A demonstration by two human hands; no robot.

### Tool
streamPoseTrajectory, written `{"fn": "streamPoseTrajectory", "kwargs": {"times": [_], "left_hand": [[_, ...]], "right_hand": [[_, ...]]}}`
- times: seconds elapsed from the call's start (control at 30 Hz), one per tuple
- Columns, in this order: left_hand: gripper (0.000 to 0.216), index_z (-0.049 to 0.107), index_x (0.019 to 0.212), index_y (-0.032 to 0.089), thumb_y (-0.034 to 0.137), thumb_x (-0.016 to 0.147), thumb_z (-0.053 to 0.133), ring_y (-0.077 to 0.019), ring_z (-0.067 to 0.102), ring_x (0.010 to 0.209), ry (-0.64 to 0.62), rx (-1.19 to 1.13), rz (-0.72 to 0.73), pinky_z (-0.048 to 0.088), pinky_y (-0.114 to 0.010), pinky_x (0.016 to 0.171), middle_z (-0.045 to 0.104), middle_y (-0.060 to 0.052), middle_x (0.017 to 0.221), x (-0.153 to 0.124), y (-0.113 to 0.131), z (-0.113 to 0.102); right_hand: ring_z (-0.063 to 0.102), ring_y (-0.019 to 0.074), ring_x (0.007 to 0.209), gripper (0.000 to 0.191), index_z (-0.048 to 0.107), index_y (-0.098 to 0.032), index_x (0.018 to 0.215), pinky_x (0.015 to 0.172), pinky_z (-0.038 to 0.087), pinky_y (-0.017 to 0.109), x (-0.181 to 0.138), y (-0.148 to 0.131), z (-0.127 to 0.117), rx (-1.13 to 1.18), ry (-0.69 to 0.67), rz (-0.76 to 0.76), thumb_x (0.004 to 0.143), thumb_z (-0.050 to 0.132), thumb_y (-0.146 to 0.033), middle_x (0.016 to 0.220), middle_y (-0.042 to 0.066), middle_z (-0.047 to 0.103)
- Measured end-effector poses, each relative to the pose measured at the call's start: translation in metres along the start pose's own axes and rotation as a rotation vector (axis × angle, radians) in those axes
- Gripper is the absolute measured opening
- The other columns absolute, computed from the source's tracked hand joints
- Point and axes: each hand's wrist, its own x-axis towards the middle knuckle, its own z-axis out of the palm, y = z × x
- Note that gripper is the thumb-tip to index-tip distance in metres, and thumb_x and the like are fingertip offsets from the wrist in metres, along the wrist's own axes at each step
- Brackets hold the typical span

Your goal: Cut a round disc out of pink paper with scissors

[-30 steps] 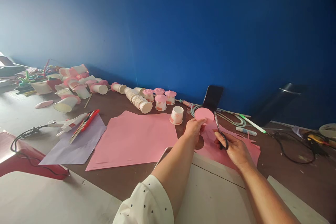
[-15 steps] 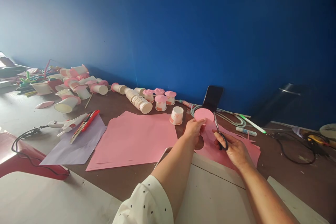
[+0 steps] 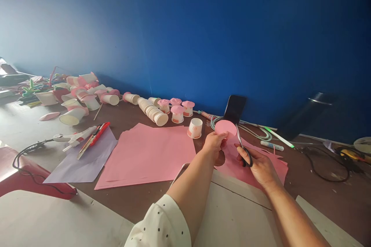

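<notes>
Blue wall (image 3: 203,27) closes the far side of one brown table (image 3: 139,197). One stack of pink paper sheets (image 3: 147,154) lies flat at the centre. One lilac sheet (image 3: 84,160) lies to its left and carries one white glue gun (image 3: 74,137). More cut pink paper (image 3: 272,168) lies at the right, under both hands. One sleeve of nested paper cups (image 3: 152,112) lies on its side near the wall. Three cup houses (image 3: 177,112) with pink roofs stand just right of it, and one white cup (image 3: 195,127) stands nearer. One dark phone (image 3: 234,108) leans against the wall.

One pair of scissors (image 3: 242,144) with black handles sits in the right hand (image 3: 261,168). The fingers curl through the loops; the blades are narrow, with tips pointing far.

One pink paper disc (image 3: 225,127) is held above the table, between the white cup and the scissors. It is round, plain pink and smooth-edged. The left hand (image 3: 213,142) pinches its near left edge, thumb and fingers closed on it. The blades stand at its right edge.
</notes>
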Motion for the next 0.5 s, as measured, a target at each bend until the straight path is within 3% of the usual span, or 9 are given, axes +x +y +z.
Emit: {"fn": "streamPoseTrajectory", "kwargs": {"times": [0.3,0.5], "left_hand": [[0.025,0.062,0.074,0.014,0.022,0.076,0.086,-0.0077,0.049,0.058,-0.013,0.045,-0.005,0.038,-0.020,0.057,0.056,0.001,0.063,0.0017,0.0004,-0.0004],[0.024,0.062,0.074,0.015,0.021,0.076,0.085,-0.0084,0.049,0.060,-0.004,0.051,-0.007,0.039,-0.022,0.060,0.057,0.000,0.065,0.0002,0.0009,-0.0005]], "right_hand": [[0.061,0.0196,0.062,0.049,0.083,-0.021,0.086,0.065,0.051,0.031,-0.0042,-0.0081,0.0031,0.034,0.027,-0.007,0.066,0.082,-0.066,0.067,0.002,0.070],[0.061,0.0191,0.065,0.048,0.084,-0.022,0.091,0.066,0.049,0.030,-0.0020,-0.0025,0.0021,0.024,0.017,-0.019,0.069,0.082,-0.065,0.067,0.001,0.069]]}}
